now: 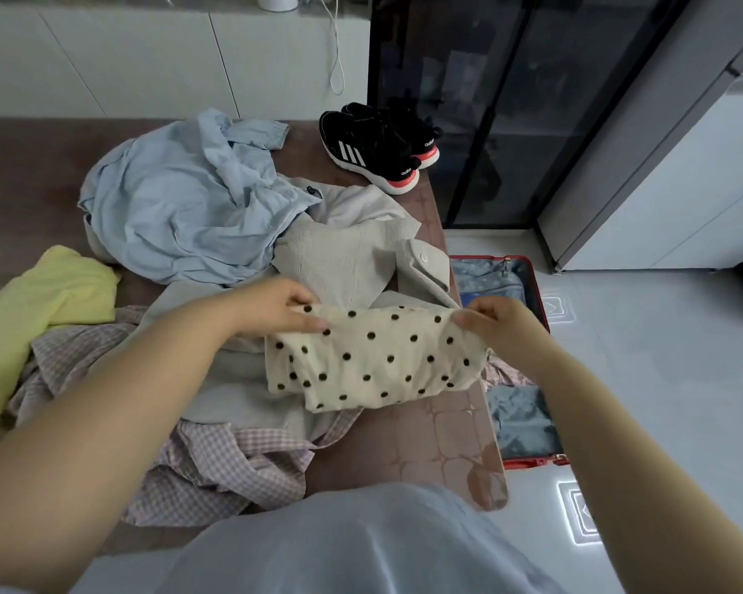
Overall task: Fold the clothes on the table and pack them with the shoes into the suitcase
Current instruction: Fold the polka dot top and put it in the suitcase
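Note:
A cream garment with dark polka dots (374,358) lies folded near the table's right edge. My left hand (275,308) pinches its far left corner and my right hand (496,321) pinches its far right corner. Unfolded clothes surround it: a light blue shirt (181,207), a beige garment (361,250), a yellow-green top (39,302) and a pink checked shirt (215,456). A pair of black sneakers (378,143) with white stripes stands at the table's far right corner. The red suitcase (532,460) lies open on the floor right of the table, partly hidden by it.
The brown table (438,430) ends just right of the polka-dot garment. A dark glass cabinet (511,100) and a grey cupboard (661,165) stand behind the suitcase. White cabinets (146,57) with a hanging white cable (337,57) line the back. Pale floor tiles (661,379) stretch to the right.

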Demonstrator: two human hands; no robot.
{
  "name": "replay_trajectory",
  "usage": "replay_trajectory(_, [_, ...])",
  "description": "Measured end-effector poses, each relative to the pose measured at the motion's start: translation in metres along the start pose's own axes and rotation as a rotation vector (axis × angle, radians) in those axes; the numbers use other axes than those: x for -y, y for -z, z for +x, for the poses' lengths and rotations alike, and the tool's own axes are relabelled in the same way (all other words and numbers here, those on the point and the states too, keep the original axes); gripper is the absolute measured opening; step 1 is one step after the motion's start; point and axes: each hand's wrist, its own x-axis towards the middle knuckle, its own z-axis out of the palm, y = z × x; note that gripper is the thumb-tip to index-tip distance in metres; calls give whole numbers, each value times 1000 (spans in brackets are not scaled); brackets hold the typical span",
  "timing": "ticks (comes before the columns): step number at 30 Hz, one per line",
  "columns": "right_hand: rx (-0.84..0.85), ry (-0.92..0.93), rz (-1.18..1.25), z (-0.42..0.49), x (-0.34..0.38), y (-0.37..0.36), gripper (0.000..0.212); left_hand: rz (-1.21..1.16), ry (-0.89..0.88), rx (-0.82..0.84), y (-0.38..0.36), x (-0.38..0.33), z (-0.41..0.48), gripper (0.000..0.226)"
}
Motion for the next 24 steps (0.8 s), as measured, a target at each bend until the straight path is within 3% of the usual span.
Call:
replay_trajectory(3, [-249, -64, 21, 17, -3, -25, 21, -138, 114, -386, -10, 19, 20, 19])
replay_trajectory(6, [-441, 116, -262, 7, -7, -52, 53, -178, 196, -602, -35, 25, 23, 23])
replay_trajectory(8, [-456, 323, -459, -8, -16, -73, 56, -26, 154, -789, -52, 25, 16, 28])
replay_trajectory(10, [-323, 419, -616, -16, -27, -91, 53, 261, -28, -971, -70, 21, 8, 29])
replay_trajectory(11, [-244, 404, -658, -15, -32, -95, 56, 365, -130, -986, -82, 17, 3, 31])
replay_trajectory(13, [-77, 319, -706, -6, -39, -97, 70, 509, -234, -849, -108, 13, 0, 42])
replay_trajectory(19, [103, 240, -722, 11, -43, -95, 78, 671, 30, -527, -137, 51, 10, 62])
replay_trajectory(24, [161, 247, -565, 13, -37, -86, 86, 634, 101, -466, -134, 49, 14, 64])
